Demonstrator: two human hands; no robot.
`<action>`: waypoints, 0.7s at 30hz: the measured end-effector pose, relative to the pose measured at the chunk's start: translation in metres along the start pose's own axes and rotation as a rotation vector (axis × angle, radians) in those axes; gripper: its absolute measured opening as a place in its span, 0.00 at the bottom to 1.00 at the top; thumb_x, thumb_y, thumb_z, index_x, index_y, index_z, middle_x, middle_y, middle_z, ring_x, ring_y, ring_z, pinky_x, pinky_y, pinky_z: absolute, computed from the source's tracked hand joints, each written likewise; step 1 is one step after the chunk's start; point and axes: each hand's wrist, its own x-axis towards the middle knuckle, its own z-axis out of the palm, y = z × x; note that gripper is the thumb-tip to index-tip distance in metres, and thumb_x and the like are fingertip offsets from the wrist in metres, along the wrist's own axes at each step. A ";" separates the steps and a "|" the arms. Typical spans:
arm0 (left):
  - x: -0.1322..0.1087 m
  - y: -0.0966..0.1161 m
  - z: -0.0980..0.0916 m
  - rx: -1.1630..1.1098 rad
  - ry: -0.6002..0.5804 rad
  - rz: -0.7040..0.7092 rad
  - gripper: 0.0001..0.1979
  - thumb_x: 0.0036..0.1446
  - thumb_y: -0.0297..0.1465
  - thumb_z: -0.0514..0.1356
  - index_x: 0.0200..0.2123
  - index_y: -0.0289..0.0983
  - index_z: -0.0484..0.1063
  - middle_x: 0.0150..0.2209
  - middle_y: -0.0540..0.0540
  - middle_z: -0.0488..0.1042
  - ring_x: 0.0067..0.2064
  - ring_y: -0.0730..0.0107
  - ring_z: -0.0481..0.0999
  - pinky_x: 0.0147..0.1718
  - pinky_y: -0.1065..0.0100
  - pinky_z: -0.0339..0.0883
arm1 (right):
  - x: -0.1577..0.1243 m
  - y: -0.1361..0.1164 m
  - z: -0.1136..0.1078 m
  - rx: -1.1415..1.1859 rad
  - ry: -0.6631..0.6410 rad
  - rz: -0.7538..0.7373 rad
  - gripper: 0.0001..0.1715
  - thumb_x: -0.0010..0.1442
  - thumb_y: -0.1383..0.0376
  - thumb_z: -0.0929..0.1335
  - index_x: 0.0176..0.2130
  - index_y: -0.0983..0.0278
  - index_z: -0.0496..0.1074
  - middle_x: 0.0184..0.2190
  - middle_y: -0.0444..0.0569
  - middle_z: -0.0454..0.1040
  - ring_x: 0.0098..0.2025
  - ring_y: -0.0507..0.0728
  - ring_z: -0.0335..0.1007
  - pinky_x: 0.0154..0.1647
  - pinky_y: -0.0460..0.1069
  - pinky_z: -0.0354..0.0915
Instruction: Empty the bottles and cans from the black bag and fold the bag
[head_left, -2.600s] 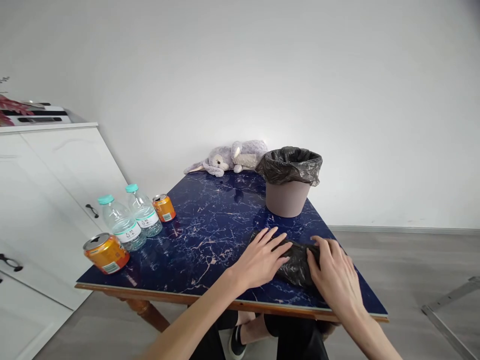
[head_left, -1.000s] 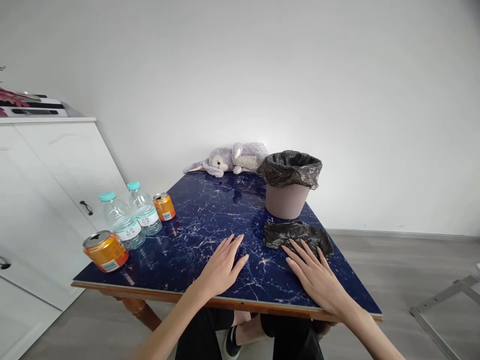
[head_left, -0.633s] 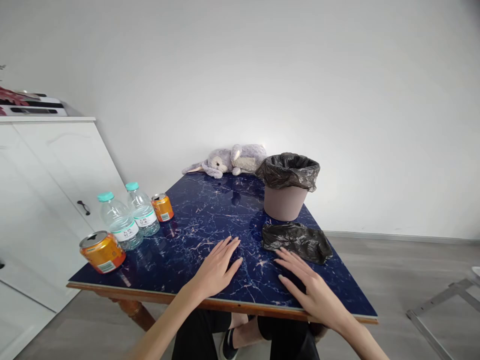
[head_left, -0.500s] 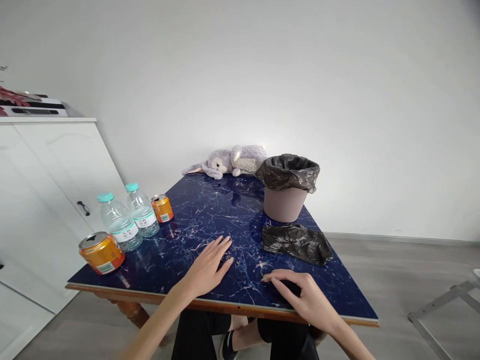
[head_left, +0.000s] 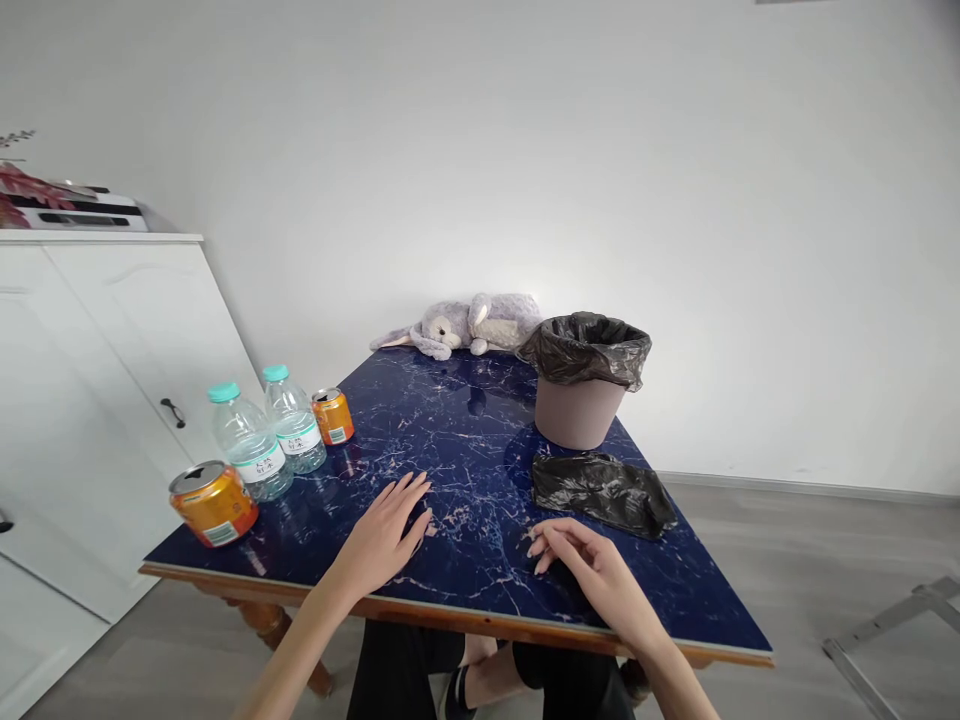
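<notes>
My left hand (head_left: 385,530) lies palm down near the table's front edge, fingers spread, holding nothing. To its right, my right hand (head_left: 581,565) rests on its side with loosely curled fingers, nothing between them. Just beyond it is a folded black plastic bag (head_left: 602,492). Behind the bag stands a pinkish-grey bin (head_left: 576,412) with a black liner (head_left: 589,350) over its rim. On the left stand two clear bottles with teal caps (head_left: 259,455) (head_left: 296,425) and two orange cans, one nearer (head_left: 215,505) and one farther (head_left: 333,417).
A grey plush rabbit (head_left: 480,325) lies at the far end of the dark blue marbled table (head_left: 450,440), against the wall. A white cabinet (head_left: 127,330) stands at the left. A metal frame (head_left: 885,620) is on the floor at the right.
My left hand has moved left over the tabletop. My right hand has turned slightly and its fingers have loosened from a pinch. The view has shifted slightly.
</notes>
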 end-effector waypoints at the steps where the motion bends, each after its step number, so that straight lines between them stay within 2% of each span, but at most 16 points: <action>1: 0.000 0.000 0.000 -0.004 0.004 -0.001 0.28 0.77 0.47 0.48 0.74 0.47 0.60 0.75 0.47 0.61 0.76 0.53 0.57 0.74 0.47 0.54 | 0.000 0.001 0.000 -0.001 0.004 -0.001 0.29 0.72 0.43 0.65 0.50 0.63 0.78 0.41 0.52 0.83 0.41 0.59 0.81 0.51 0.53 0.72; 9: -0.003 0.001 0.000 -0.029 0.041 0.005 0.27 0.77 0.47 0.48 0.73 0.48 0.62 0.74 0.48 0.63 0.76 0.54 0.58 0.74 0.49 0.55 | 0.000 0.010 0.000 -0.046 -0.023 0.004 0.30 0.72 0.42 0.64 0.51 0.63 0.78 0.39 0.52 0.82 0.40 0.59 0.80 0.47 0.52 0.73; 21: -0.007 0.008 -0.004 -0.051 0.020 -0.017 0.27 0.77 0.46 0.47 0.73 0.48 0.63 0.74 0.48 0.62 0.76 0.54 0.58 0.74 0.49 0.55 | -0.005 0.012 0.001 -0.076 -0.025 0.031 0.28 0.73 0.43 0.64 0.50 0.60 0.78 0.40 0.50 0.82 0.41 0.59 0.80 0.49 0.51 0.71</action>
